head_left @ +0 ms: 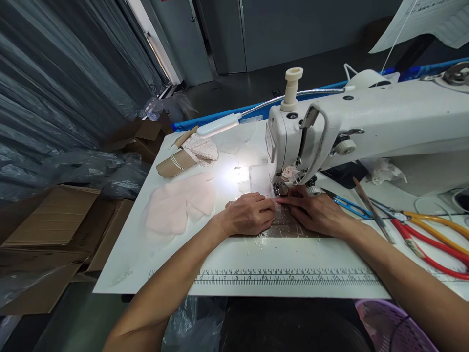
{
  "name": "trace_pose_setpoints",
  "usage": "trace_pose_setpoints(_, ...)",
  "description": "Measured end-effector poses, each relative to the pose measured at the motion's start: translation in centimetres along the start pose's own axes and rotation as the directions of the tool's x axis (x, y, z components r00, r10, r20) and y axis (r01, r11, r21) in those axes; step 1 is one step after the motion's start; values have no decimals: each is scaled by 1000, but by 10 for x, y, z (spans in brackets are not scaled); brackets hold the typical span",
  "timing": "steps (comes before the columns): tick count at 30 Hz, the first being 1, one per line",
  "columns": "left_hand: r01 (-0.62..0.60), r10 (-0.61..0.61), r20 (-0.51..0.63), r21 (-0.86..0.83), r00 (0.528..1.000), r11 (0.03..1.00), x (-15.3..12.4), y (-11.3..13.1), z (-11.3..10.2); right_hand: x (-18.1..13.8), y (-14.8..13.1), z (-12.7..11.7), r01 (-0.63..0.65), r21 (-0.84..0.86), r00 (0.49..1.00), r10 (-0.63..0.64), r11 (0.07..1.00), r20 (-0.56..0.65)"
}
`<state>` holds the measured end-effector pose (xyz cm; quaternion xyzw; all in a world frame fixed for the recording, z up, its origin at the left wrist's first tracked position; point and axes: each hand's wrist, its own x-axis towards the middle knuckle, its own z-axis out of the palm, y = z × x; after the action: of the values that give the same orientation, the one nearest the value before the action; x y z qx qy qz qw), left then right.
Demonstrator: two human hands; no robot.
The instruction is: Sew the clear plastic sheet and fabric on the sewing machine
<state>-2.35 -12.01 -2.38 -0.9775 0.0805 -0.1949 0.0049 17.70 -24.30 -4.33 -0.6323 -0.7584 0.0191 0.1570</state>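
My left hand (pixel 251 214) and my right hand (pixel 315 210) rest side by side on the white sewing table (pixel 234 264), just in front of the presser foot (pixel 280 188) of a white sewing machine (pixel 366 127). Both hands press a small pale pink fabric piece (pixel 279 201) flat, fingertips pinched at it near the needle. A small pink fabric rosette (pixel 288 171) sits on the machine head above the foot. A stack of pale pink cut fabric pieces (pixel 179 205) lies to the left of my left hand.
A gooseneck lamp (pixel 220 125) lights the bed. A cardboard roll with lace trim (pixel 186 154) lies at the back left. Blue snips (pixel 348 206), red and orange handled tools (pixel 428 234) lie right. A printed ruler (pixel 286 277) runs along the front edge. Cardboard boxes (pixel 54 230) stand left, a purple basket (pixel 392 327) below.
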Motion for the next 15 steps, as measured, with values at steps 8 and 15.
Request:
trace_pose_setpoints(8, 42, -36, 40, -176, 999, 983, -1, -3, -3, -3, 0, -1, 79, 13, 997, -79, 997, 25)
trace_pose_setpoints(15, 61, -49, 72, -174, 996, 983, -3, -4, -2, -5, -1, 3, 78, -73, 997, -76, 994, 30)
